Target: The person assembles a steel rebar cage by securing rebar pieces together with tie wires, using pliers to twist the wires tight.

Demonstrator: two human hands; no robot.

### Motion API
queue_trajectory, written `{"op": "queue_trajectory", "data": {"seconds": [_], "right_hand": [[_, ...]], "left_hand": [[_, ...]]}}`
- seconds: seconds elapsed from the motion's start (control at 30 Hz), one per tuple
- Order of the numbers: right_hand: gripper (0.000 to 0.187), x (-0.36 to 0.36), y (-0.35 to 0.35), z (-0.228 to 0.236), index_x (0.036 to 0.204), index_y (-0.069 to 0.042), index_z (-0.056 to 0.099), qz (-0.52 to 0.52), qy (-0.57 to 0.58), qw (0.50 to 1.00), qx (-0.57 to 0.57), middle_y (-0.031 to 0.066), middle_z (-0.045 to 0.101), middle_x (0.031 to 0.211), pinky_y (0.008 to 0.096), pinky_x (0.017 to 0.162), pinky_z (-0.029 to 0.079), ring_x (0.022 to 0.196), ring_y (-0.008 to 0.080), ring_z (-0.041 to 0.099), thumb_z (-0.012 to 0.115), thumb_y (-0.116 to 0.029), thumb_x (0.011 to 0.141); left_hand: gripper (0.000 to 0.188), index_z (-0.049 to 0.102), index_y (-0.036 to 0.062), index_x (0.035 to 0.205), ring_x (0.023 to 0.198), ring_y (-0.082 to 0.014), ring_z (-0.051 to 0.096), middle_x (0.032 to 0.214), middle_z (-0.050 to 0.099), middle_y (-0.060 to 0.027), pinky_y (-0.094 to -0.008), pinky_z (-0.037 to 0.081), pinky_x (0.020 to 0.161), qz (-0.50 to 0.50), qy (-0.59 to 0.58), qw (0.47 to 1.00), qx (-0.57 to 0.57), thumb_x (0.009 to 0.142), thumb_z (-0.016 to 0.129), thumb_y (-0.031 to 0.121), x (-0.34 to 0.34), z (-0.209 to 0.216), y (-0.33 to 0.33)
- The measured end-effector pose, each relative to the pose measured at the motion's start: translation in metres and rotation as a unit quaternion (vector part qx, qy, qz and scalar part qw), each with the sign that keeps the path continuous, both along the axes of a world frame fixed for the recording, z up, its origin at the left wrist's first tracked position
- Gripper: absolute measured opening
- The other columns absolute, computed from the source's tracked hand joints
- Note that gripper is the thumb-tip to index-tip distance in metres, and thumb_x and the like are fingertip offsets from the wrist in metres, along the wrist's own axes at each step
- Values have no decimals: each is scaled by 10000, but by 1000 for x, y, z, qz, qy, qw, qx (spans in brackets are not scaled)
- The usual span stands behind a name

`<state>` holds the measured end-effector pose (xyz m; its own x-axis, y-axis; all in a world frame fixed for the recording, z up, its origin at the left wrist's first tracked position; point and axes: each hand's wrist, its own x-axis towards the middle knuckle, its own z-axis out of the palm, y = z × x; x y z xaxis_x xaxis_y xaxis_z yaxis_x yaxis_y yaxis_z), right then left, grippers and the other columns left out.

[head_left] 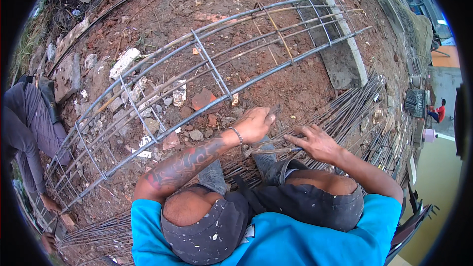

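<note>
A long rebar cage (pixel 215 99), its bars joined by square stirrups, slants across the ground before me. My left hand (pixel 257 124) is closed near the cage's closest bar, apart from it. A small dark piece (pixel 276 111) shows at its fingertips, too blurred to name. To the right, my right hand (pixel 319 144) has its fingers curled in, and what they hold is hard to make out. Just below that hand lies a thin brownish rod (pixel 278 150), running toward my shoes. Whether the hand touches it, I cannot tell.
A grey concrete slab (pixel 340 66) lies under the cage's right end. Loose steel bars (pixel 362 101) lie to my right and lower left. Broken bricks and stones (pixel 203 99) litter the soil. A co-worker (pixel 34 133) crouches at the cage's left end, hands low beside it.
</note>
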<state>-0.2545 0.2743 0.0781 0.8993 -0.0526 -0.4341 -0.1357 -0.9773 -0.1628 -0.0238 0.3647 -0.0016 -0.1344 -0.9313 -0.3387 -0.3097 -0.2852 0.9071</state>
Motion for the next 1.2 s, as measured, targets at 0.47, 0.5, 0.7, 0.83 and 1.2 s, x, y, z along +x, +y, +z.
{"op": "queue_trajectory", "data": {"seconds": [0.47,0.5,0.7,0.83,1.2], "right_hand": [[502,-125,28,-94,1284,-59,483,-395,-83,915,32,168,523,1085,417,908,442,1013,364,546,642,-242,844],[503,-86,22,-78,1266,-33,489,-428,-126,886,124,163,541,1075,406,886,457,991,339,566,643,-279,855],[333,96,0,11,1160,-3,536,-397,-110,616,672,86,626,957,291,758,489,834,145,612,574,-256,945],[281,117,8,1,1090,13,587,-391,-96,669,625,74,658,859,281,710,491,775,125,613,585,-224,937],[227,130,23,-7,1013,50,628,-435,-189,725,500,108,663,792,297,616,502,676,122,611,618,-148,903]], "left_hand": [[249,492,58,1181,1019,-205,556,1264,535,-169,-344,451,857,268,580,768,-46,1016,396,219,29,58,-26],[218,498,67,1160,1030,-209,544,1226,552,-161,-349,443,873,283,591,753,-50,1012,399,193,27,57,-26],[237,500,76,1030,856,-204,487,917,524,-87,-363,407,828,294,660,689,-57,972,475,304,32,72,-18],[308,470,112,882,750,-173,443,731,440,-25,-356,403,781,307,579,753,-56,952,500,410,47,70,-11],[376,550,10,1124,931,-210,580,969,594,-99,-345,473,816,311,459,831,-35,975,399,321,63,55,3]]}}
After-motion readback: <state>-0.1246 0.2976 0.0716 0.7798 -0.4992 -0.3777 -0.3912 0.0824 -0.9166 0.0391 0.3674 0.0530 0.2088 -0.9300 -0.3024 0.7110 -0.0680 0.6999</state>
